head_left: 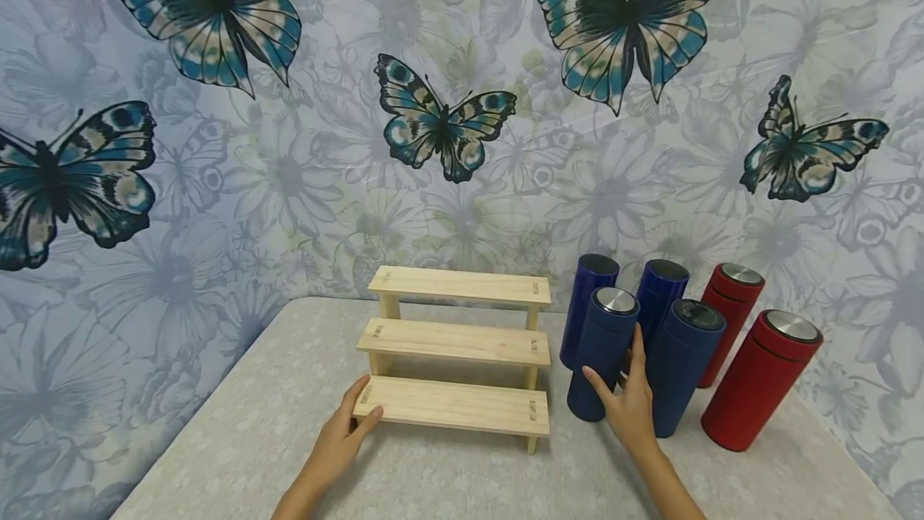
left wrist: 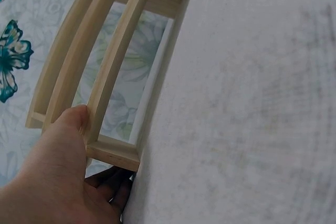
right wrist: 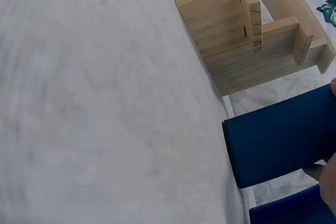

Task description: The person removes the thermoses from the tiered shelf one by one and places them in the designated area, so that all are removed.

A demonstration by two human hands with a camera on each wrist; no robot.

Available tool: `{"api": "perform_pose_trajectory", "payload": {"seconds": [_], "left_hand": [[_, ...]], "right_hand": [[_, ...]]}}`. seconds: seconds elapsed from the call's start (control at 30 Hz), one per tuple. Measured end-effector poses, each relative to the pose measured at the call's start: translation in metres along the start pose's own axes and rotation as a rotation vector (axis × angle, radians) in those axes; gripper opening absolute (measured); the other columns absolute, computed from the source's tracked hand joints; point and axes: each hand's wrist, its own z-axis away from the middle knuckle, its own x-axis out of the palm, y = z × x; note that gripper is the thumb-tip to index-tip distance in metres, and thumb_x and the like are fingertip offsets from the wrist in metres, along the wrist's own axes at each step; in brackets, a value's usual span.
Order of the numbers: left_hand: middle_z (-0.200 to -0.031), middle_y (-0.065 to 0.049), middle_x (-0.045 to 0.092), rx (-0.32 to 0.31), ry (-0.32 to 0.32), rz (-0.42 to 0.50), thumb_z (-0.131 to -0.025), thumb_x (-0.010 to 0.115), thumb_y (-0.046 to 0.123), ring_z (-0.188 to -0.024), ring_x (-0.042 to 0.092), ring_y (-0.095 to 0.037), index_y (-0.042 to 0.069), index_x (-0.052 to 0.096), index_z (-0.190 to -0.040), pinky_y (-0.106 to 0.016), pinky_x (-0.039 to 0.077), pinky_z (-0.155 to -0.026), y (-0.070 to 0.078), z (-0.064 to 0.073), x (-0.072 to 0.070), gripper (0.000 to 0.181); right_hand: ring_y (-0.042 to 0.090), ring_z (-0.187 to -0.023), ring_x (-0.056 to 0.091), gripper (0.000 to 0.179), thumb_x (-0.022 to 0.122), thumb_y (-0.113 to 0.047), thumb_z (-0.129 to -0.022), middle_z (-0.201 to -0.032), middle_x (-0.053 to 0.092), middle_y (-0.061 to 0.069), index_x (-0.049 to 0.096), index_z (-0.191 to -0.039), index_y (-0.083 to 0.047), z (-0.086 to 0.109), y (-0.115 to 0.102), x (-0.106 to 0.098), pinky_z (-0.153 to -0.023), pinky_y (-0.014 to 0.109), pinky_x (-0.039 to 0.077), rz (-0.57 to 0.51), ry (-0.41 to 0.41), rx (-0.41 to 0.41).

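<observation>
A three-step wooden display stand (head_left: 455,406) stands on the table. My left hand (head_left: 336,433) grips the left end of its lowest step, thumb on the top face; in the left wrist view the other fingers are tucked beside the end panel (left wrist: 114,153). To the right, my right hand (head_left: 631,406) holds a matte blue thermos flask (head_left: 603,343) with a silver lid, thumb on its near left side and fingers along its right. The right wrist view shows the lower part of this flask (right wrist: 278,137) beside the stand, with fingertips at the frame's edge.
Close right of the held flask is another matte blue flask (head_left: 686,367) with a dark lid. Two glossy blue flasks (head_left: 586,311) stand behind. Two red flasks (head_left: 761,383) are farther right. A butterfly-printed backdrop (head_left: 462,215) hangs behind the cloth-covered table (head_left: 238,432).
</observation>
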Motion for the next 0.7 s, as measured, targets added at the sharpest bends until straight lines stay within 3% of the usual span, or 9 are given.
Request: {"api": "perform_pose_trajectory", "payload": {"seconds": [0.5, 0.63, 0.7], "left_hand": [[-0.144, -0.03, 0.021, -0.006, 0.012, 0.007, -0.095, 0.049, 0.037, -0.121, 0.037, -0.048, 0.006, 0.016, -0.146, -0.057, 0.035, -0.094, -0.0039, 0.0028, -0.0034, 0.068], [-0.143, -0.031, 0.025, -0.055, 0.016, 0.026, -0.095, 0.05, 0.039, -0.118, 0.042, -0.048, 0.01, 0.017, -0.147, -0.057, 0.039, -0.091, -0.0011, 0.0019, -0.0035, 0.068], [-0.144, -0.03, 0.022, -0.097, 0.004, 0.075, -0.094, 0.05, 0.04, -0.122, 0.037, -0.049, 0.012, 0.018, -0.147, -0.06, 0.035, -0.093, 0.0004, 0.0006, -0.005, 0.067]], "right_hand": [[0.043, -0.118, 0.043, 0.1, 0.075, -0.012, -0.078, -0.142, 0.032, 0.023, 0.006, -0.149, -0.025, 0.0015, -0.0041, 0.0062, -0.083, 0.062, 0.041, 0.02, -0.009, 0.007], [0.043, -0.114, 0.047, 0.094, 0.077, -0.015, -0.077, -0.134, 0.04, 0.026, 0.015, -0.148, -0.014, 0.0009, -0.0036, 0.0061, -0.083, 0.06, 0.043, 0.019, -0.001, 0.036], [0.044, -0.113, 0.048, 0.093, 0.076, -0.016, -0.077, -0.131, 0.041, 0.029, 0.016, -0.147, -0.008, 0.001, -0.0036, 0.0054, -0.084, 0.06, 0.042, 0.019, -0.008, 0.053]]}}
